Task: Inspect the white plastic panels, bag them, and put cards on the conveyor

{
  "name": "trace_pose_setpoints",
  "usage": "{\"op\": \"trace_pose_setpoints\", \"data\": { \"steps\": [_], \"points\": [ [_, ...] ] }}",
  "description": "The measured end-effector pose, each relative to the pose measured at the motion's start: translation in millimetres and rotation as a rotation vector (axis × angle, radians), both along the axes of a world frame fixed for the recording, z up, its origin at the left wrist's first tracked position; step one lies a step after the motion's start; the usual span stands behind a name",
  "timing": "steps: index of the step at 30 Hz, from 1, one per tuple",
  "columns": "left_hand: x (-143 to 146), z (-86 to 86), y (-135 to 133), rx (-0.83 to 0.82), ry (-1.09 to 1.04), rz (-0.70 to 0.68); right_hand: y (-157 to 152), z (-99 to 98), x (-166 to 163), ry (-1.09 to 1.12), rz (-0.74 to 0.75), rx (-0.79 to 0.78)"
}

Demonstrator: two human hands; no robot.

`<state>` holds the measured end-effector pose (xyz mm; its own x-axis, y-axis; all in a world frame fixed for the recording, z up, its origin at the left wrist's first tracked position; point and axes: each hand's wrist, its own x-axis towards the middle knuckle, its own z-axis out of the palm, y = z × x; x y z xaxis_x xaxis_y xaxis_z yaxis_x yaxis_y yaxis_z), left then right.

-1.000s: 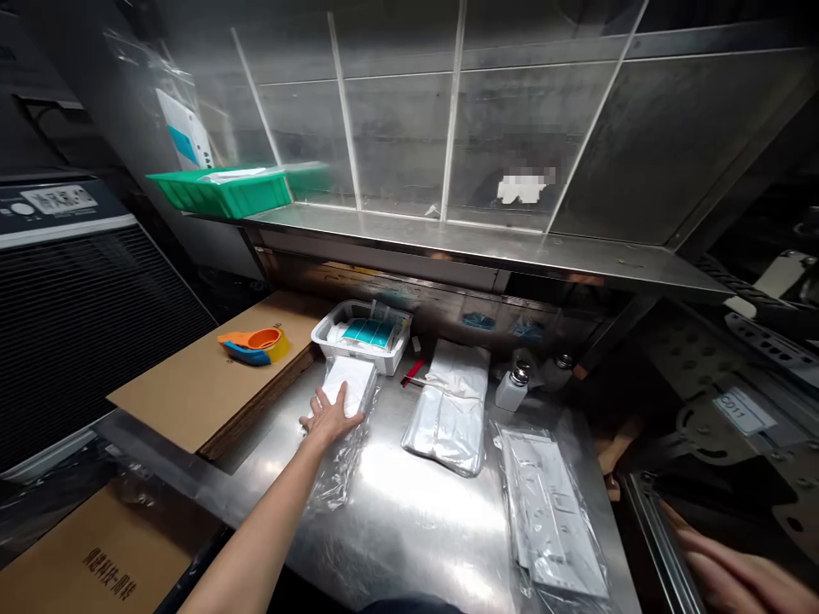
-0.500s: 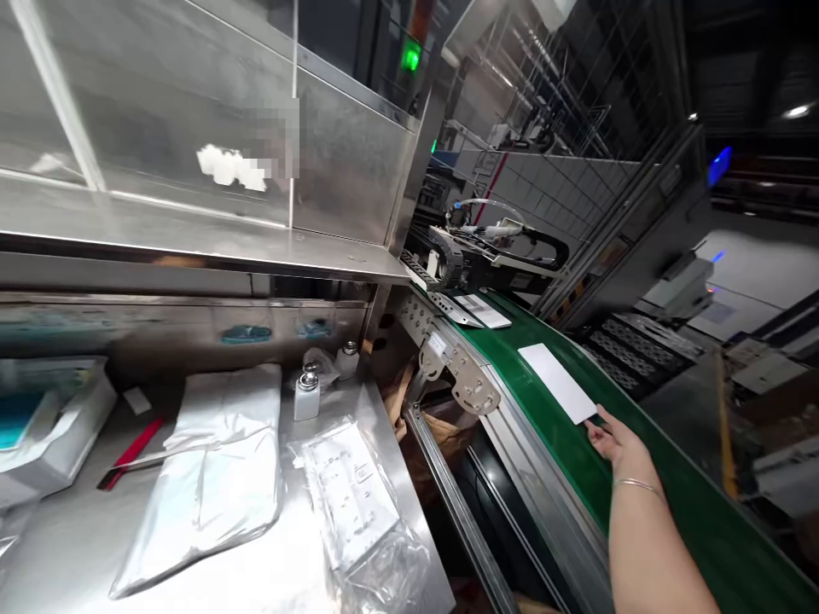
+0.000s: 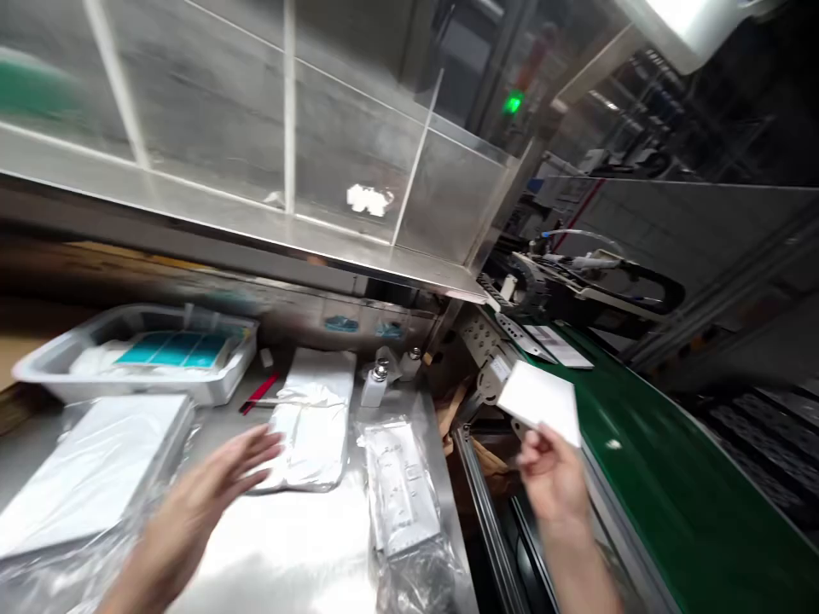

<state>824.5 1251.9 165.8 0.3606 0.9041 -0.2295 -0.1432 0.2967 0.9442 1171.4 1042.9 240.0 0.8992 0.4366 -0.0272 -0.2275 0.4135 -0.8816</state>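
My right hand (image 3: 554, 477) pinches a flat white card (image 3: 541, 402) by its lower edge and holds it up between the steel bench and the green conveyor belt (image 3: 671, 503). My left hand (image 3: 205, 503) hovers open over the steel bench (image 3: 287, 546), fingers stretched out toward a silvery foil pouch (image 3: 313, 418); it is blurred by motion and holds nothing. A stack of white sheets in clear plastic (image 3: 83, 469) lies just left of that hand.
A white tray (image 3: 134, 354) with teal packets sits at the back left. A clear bag of white parts (image 3: 400, 486) lies by the bench's right edge. Small pump bottles (image 3: 376, 384) stand at the back. Another white card (image 3: 560, 345) rides the belt farther on. A steel shelf (image 3: 256, 230) overhangs the bench.
My right hand has lifted the white card off the green belt and brought it toward the bench. My left hand has come back into view, open. The view has swung left.
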Motion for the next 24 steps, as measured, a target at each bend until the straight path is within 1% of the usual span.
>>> {"op": "trace_pose_setpoints", "data": {
  "steps": [1,2,3,5,6,7,9,11,13,16,19,22,24],
  "points": [
    [11,0.2,-10,-0.08,-0.088,-0.067,19,-12.5,-34,0.085,0.051,0.044],
    [24,1.2,-19,-0.166,-0.172,-0.099,34,-24.7,-67,0.13,0.115,0.059],
    [37,2.9,-25,-0.253,-0.249,-0.137,44,-36.4,-97,0.166,0.216,0.066],
    [56,7.1,-32,-0.395,-0.372,-0.181,54,-57.9,-149,0.183,0.442,0.047],
    [59,9.2,-33,-0.429,-0.449,-0.193,54,-67.9,-170,0.186,0.561,0.031],
    [58,11.2,-34,-0.415,-0.534,-0.193,52,-77.4,-188,0.194,0.673,0.009],
    [46,14.1,-37,-0.429,-0.665,-0.199,44,-94.2,-213,0.213,0.856,-0.042],
    [29,15.2,-43,-0.489,-0.73,-0.197,37,-106.7,-226,0.196,0.999,-0.114],
    [12,14.2,-51,-0.546,-0.749,-0.178,34,-114.7,-231,0.133,1.105,-0.201],
    [-3,10.9,-59,-0.53,-0.751,-0.101,37,-121.4,-226,0.042,1.185,-0.305],
    [-9,7.9,-63,-0.49,-0.748,-0.057,45,-127.1,-215,-0.005,1.169,-0.37],
    [-12,5.0,-65,-0.467,-0.745,-0.049,50,-131.9,-205,-0.003,1.091,-0.4],
    [-13,2.8,-67,-0.464,-0.728,-0.02,50,-132.9,-201,-0.016,1.047,-0.407]
  ]
}}
